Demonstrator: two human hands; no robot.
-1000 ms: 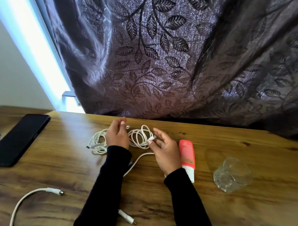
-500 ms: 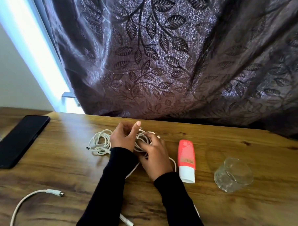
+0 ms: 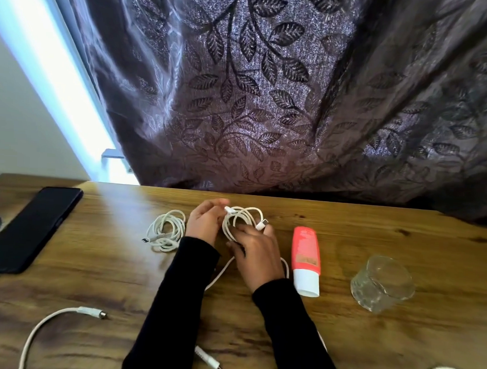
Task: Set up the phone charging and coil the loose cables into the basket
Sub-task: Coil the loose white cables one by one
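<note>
Centrally, both the left hand (image 3: 205, 224) and right hand (image 3: 257, 254) clasped on the white cable coil (image 3: 242, 219), bare table (image 3: 369, 343) nearer the edge

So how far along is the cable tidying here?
Done: the phone has a cable plugged into its near end, and one white coil lies bundled on the table. In hand: the left hand and right hand are winding a second coil. Left: loose cables lie near the front edge, and no basket is in view.
</note>
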